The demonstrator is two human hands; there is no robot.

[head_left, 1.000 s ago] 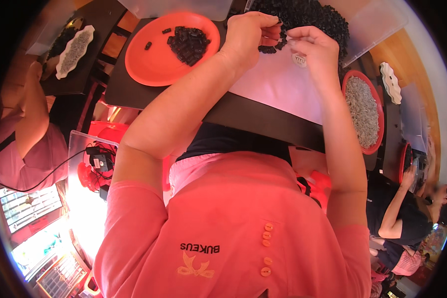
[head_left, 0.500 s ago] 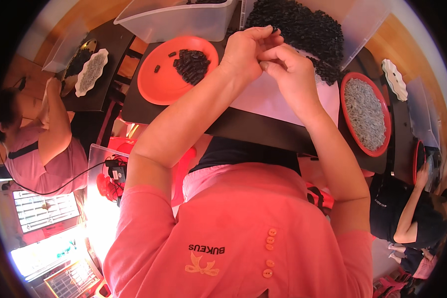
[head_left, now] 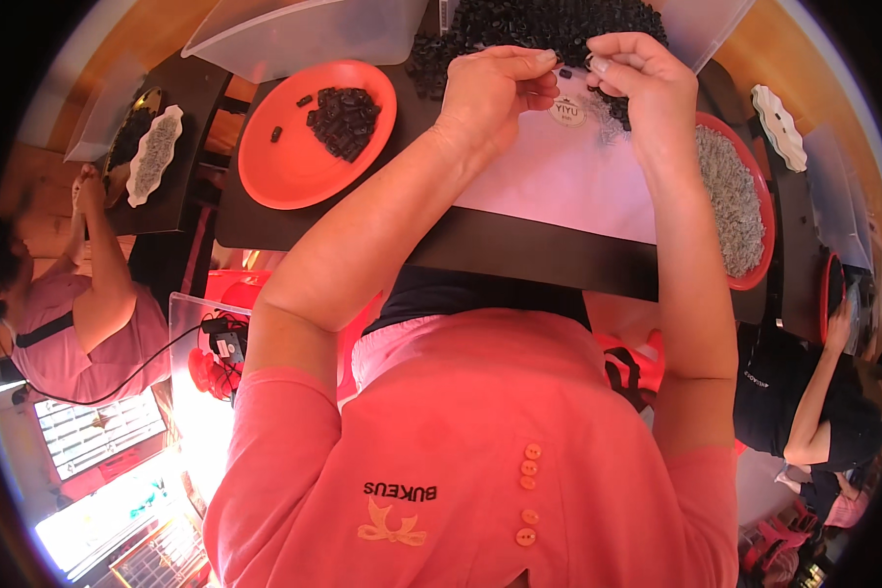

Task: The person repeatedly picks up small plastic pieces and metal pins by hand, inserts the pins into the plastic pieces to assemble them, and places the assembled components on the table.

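Over a white sheet of paper [head_left: 539, 176], both of my hands are raised and apart. My left hand [head_left: 490, 98] is closed, thumb pressed to the forefinger and the other fingers curled; what it holds, if anything, is hidden. My right hand [head_left: 652, 88] pinches a small black piece [head_left: 589, 61] between thumb and forefinger. Beyond the hands lies a heap of small black pieces [head_left: 559, 22]. A loose black piece [head_left: 565, 74] shows between the hands. Some thin, pale, clear bits [head_left: 610, 116] lie beside the right hand.
To the left, an orange plate [head_left: 265, 167] holds finished-looking black pieces [head_left: 345, 122]. A red tray [head_left: 766, 230] of pale grey small parts [head_left: 727, 196] sits right. A clear plastic bin [head_left: 304, 44] stands behind the plate. People work at tables on both sides.
My hands were together and have come apart, the right one moving right and up. The view has shifted slightly, so the plate and bin appear further left and higher.
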